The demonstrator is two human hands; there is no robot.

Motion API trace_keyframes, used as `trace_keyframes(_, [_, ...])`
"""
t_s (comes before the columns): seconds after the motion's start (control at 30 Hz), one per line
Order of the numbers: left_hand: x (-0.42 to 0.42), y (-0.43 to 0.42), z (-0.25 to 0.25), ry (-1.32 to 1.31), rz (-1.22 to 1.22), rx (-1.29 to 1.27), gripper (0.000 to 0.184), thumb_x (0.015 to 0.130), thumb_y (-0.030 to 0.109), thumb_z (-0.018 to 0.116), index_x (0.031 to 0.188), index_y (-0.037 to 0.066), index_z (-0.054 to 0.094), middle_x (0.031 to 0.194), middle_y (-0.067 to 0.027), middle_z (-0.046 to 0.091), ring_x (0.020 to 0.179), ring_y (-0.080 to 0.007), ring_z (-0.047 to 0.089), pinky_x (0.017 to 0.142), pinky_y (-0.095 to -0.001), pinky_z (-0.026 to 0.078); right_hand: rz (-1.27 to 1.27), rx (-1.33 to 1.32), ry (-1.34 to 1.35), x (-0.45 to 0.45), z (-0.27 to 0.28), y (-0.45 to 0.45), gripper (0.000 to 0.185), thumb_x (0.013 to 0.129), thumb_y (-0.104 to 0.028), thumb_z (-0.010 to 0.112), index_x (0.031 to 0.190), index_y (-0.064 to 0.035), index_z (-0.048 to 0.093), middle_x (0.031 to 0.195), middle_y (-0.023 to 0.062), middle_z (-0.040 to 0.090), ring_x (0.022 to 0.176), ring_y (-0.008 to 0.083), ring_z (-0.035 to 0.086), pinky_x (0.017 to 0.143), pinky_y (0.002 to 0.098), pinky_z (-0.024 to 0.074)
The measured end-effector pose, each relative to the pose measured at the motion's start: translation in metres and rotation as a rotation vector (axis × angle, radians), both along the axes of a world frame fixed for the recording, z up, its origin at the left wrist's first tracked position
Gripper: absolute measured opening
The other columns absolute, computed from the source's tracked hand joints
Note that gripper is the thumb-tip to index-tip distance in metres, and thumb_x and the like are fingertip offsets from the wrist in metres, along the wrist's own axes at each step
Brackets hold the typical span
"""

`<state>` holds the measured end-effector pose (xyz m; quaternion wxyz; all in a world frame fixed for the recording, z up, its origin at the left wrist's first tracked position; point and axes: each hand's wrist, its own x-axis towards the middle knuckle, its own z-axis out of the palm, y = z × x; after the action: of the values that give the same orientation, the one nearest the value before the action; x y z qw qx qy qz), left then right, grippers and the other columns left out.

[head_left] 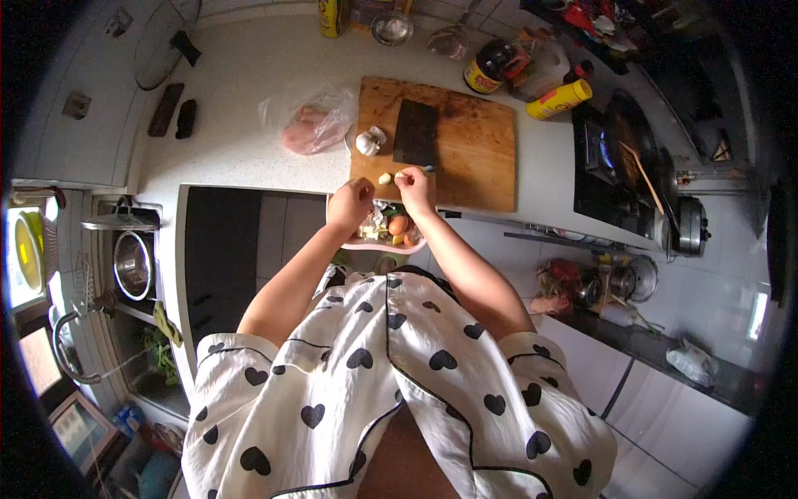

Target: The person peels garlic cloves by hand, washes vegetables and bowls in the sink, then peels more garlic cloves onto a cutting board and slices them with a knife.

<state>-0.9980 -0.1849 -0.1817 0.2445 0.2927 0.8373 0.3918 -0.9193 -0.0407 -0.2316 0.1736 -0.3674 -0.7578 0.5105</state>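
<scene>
The right grip (416,190) is narrow, its thumb and fingertips drawn together on a small pale garlic clove (401,177) at the near edge of the cutting board (478,158). A loose clove (385,179) lies on the board just left of those fingertips, between the two hands and slightly ahead of the left one. The left grip (351,205) is curled in, fingers bunched toward the thumb; whether anything is pinched inside, I cannot tell. Beyond both grips, a garlic bulb (369,142) sits near the board's left edge, with a dark cleaver blade (416,131) lying flat to the right of it, ahead of the right grip.

Both forearms reach forward from short heart-print sleeves and converge, wrists bent inward so that the hands face each other, near but apart. The left hand is a little closer to the body than the right.

Below and between the grips is a pink-rimmed container (382,247) holding scraps and eggshell (399,224). Ahead and to the left of the left grip, a clear plastic bag with pink meat (312,130) rests on the desk (237,108).
</scene>
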Motion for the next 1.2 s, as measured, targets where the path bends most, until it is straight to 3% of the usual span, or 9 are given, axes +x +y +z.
trace_keyframes(0.17, [-0.025,0.025,0.012,0.141,0.165,0.141,0.025,0.076,0.011,0.055,0.101,0.008,0.053,0.09,-0.0153,0.056,0.08,-0.0355,0.055,0.07,-0.0422,0.045,-0.036,0.147,-0.087,-0.008,-0.012,0.002,0.016,0.077,-0.011,0.062,0.09,-0.0024,0.058,0.072,0.0072,0.06,0.066,0.0172,0.056,0.063,0.0295,0.0444])
trace_keyframes(0.3, [-0.04,0.047,0.013,0.406,0.209,0.105,0.039,0.075,0.013,0.059,0.111,0.009,0.047,0.105,-0.0152,0.048,0.095,-0.0355,0.049,0.074,-0.043,0.044,-0.002,0.243,-0.109,-0.003,-0.023,0.006,0.017,0.072,-0.004,0.056,0.089,-0.0033,0.057,0.082,0.0164,0.06,0.08,0.0334,0.057,0.071,0.0398,0.0437])
trace_keyframes(0.37, [-0.046,0.054,0.003,0.388,0.157,0.001,0.045,0.073,0.017,0.063,0.114,0.011,0.046,0.11,-0.012,0.045,0.101,-0.0336,0.046,0.079,-0.0416,0.044,-0.015,0.437,-0.07,-0.004,0.013,-0.003,0.023,0.072,-0.002,0.055,0.094,-0.0051,0.054,0.081,0.0152,0.058,0.078,0.0329,0.057,0.067,0.0398,0.0441])
trace_keyframes(0.5, [-0.06,0.061,-0.021,0.319,0.12,-0.017,0.046,0.071,0.021,0.065,0.113,0.012,0.049,0.109,-0.0137,0.047,0.1,-0.0338,0.047,0.083,-0.0417,0.042,-0.001,0.126,0.104,-0.021,0.005,-0.004,0.017,0.077,-0.004,0.055,0.094,-0.0054,0.055,0.076,0.0101,0.061,0.069,0.0218,0.059,0.059,0.0321,0.0445])
trace_keyframes(0.6, [-0.06,0.057,-0.027,0.257,0.17,0.103,0.047,0.074,0.021,0.064,0.115,0.007,0.047,0.103,-0.0147,0.053,0.093,-0.0307,0.054,0.077,-0.0398,0.046,-0.02,-0.11,0.016,-0.027,0.05,-0.008,0.016,0.081,-0.008,0.053,0.095,-0.0018,0.058,0.078,0.0069,0.061,0.07,0.0142,0.057,0.061,0.0247,0.0456])
trace_keyframes(0.73, [-0.033,0.035,-0.008,-0.721,0.309,0.666,0.035,0.084,0.015,0.056,0.113,-0.001,0.045,0.104,-0.0106,0.056,0.093,-0.0153,0.056,0.07,-0.0275,0.048,-0.143,-0.767,0.083,-0.03,0.062,-0.013,0.02,0.086,-0.025,0.054,0.098,-0.0089,0.057,0.088,0.0038,0.061,0.08,0.0158,0.059,0.067,0.027,0.0465])
trace_keyframes(0.77, [-0.022,0.029,0.002,-0.788,0.337,0.72,0.032,0.085,0.01,0.054,0.114,0.0,0.045,0.105,-0.0094,0.056,0.093,-0.0154,0.055,0.077,-0.0265,0.046,-0.168,-0.987,0.129,-0.026,0.069,-0.013,0.022,0.086,-0.029,0.054,0.099,-0.0115,0.056,0.089,0.0035,0.06,0.082,0.0159,0.059,0.07,0.0278,0.0466])
trace_keyframes(0.97, [-0.008,0.02,-0.011,-0.463,0.241,0.502,0.039,0.08,0.007,0.057,0.116,0.002,0.046,0.106,-0.0113,0.053,0.096,-0.0192,0.053,0.087,-0.0265,0.039,-0.088,-0.943,0.216,-0.013,0.073,-0.017,0.023,0.082,-0.026,0.059,0.1,-0.012,0.054,0.093,0.0024,0.059,0.083,0.0135,0.057,0.073,0.0273,0.0467])
trace_keyframes(1.2, [0.007,0.022,0.05,0.017,0.145,0.467,0.031,0.076,0.002,0.057,0.106,0.006,0.051,0.096,-0.0134,0.051,0.085,-0.0285,0.054,0.072,-0.0351,0.045,-0.041,-0.827,0.196,-0.006,0.094,-0.019,0.022,0.08,-0.021,0.059,0.1,-0.0112,0.054,0.092,0.0006,0.059,0.08,0.0115,0.056,0.067,0.0255,0.0438])
